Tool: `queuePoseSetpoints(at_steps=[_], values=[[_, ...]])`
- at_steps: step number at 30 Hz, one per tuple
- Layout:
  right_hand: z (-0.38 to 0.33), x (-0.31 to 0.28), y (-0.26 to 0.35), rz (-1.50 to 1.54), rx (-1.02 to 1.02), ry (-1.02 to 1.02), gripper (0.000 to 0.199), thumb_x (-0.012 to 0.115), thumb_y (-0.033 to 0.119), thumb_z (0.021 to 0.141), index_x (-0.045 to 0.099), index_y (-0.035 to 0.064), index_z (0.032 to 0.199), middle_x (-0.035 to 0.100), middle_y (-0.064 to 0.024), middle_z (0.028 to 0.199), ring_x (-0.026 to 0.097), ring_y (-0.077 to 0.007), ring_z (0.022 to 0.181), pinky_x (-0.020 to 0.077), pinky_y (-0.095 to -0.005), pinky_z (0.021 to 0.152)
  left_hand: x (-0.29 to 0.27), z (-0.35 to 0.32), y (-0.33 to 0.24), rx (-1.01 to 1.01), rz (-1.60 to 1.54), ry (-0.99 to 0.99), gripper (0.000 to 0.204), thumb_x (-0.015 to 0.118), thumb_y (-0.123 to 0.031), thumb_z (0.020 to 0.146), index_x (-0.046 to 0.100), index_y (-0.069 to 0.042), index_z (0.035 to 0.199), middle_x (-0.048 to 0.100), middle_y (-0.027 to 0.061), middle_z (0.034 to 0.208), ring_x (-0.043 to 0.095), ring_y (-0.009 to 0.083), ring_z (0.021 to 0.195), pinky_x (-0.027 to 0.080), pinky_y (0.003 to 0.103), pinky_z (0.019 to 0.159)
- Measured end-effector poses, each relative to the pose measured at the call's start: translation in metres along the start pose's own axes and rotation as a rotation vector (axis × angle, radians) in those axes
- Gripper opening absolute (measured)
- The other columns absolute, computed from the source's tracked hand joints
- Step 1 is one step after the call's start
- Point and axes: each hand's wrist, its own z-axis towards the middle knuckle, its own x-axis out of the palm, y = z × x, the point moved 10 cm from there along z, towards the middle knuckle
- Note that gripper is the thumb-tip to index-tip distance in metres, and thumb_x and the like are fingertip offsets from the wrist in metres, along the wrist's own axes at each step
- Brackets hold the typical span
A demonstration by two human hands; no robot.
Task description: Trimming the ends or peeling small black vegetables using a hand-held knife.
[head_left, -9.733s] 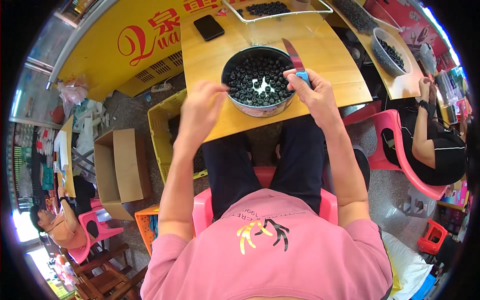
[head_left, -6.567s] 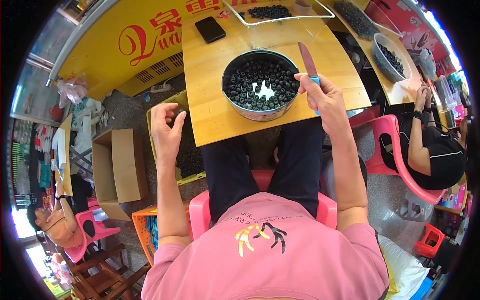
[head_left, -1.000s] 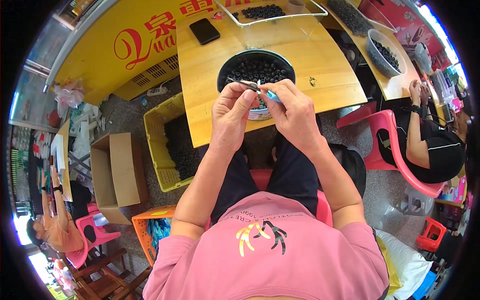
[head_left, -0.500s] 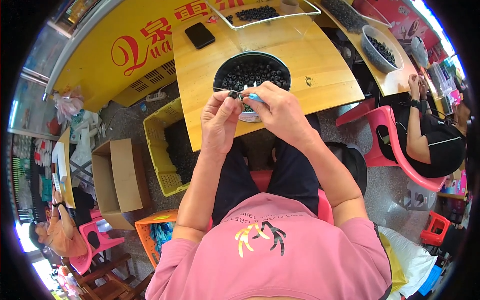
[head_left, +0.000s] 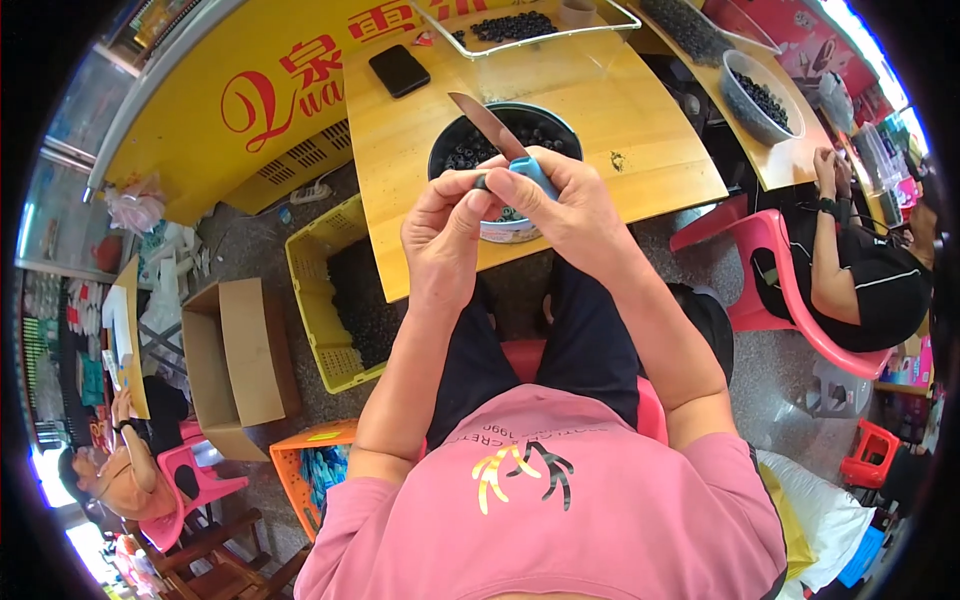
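Pinching a small, dark, roundish piece (head_left: 480, 183) between thumb and fingertips with the left hand (head_left: 440, 230), above the near side of a round pot (head_left: 510, 232), dark inside and pale outside. Mostly covered by the fingers, and too small to make out in detail. Clamping the blue handle of a knife with a long, reddish-looking blade (head_left: 488, 122) in the right hand (head_left: 570, 205), tip aimed up and leftward across the pot. Bringing the right thumb close against the left fingertips; cannot tell whether touching the piece too. Hiding much of the pot behind both hands and blade, with only some dark, rounded pieces (head_left: 470, 155) to be seen inside. Lying farther back on the glossy yellow-brown wooden table (head_left: 640, 110): a black rectangular phone (head_left: 399, 71) in full view, and a clear, white-rimmed tray (head_left: 555, 40), cut off above. Partly covered by the table at left: a yellow plastic crate (head_left: 308, 285), its dark contents indistinct.
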Motion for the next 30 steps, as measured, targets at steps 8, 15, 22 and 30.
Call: queuePoseSetpoints(at_steps=[8, 15, 22, 30], values=[[-0.002, 0.012, -0.025, 0.287, 0.163, 0.051, 0.023, 0.064, 0.028, 0.094, 0.068, 0.0066, 0.103, 0.058, 0.0062, 0.077, 0.04, 0.0005, 0.057, 0.0289, -0.0165, 0.049, -0.013, -0.007, -0.004, -0.01, 0.035, 0.068, 0.014, 0.062, -0.004, 0.091, 0.063, 0.001, 0.104, 0.064, 0.0088, 0.108, 0.06, 0.0125, 0.088, 0.049, 0.026, 0.082], [0.004, -0.062, -0.039, 0.142, 0.173, -0.182, 0.024, 0.062, 0.023, 0.095, 0.066, 0.0015, 0.105, 0.059, 0.0014, 0.079, 0.04, -0.0008, 0.054, 0.0289, -0.0164, 0.048, -0.117, -0.036, -0.067, 0.07, 0.366, -0.171, 0.022, 0.065, 0.0, 0.087, 0.06, -0.003, 0.108, 0.062, 0.0054, 0.1, 0.059, 0.0121, 0.088, 0.047, 0.026, 0.082], [-0.007, -0.085, -0.056, 0.14, 0.204, -0.227, 0.025, 0.061, 0.021, 0.095, 0.065, -0.0012, 0.106, 0.059, 0.0003, 0.079, 0.039, -0.0003, 0.054, 0.0301, -0.0165, 0.048, -0.127, -0.034, -0.095, 0.105, 1.239, -0.222, 0.018, 0.063, -0.007, 0.091, 0.06, -0.001, 0.108, 0.059, 0.0016, 0.1, 0.056, 0.0091, 0.092, 0.045, 0.022, 0.084], [-0.017, -0.085, -0.049, -0.007, 0.115, -0.215, 0.026, 0.062, 0.022, 0.095, 0.065, -0.0005, 0.108, 0.059, 0.0015, 0.078, 0.038, 0.0001, 0.054, 0.0305, -0.0168, 0.049, 0.014, 0.048, 0.064, 0.087, 1.466, 0.681, 0.013, 0.064, -0.011, 0.083, 0.067, -0.003, 0.093, 0.066, 0.0131, 0.091, 0.064, 0.0294, 0.088, 0.05, 0.037, 0.076]])
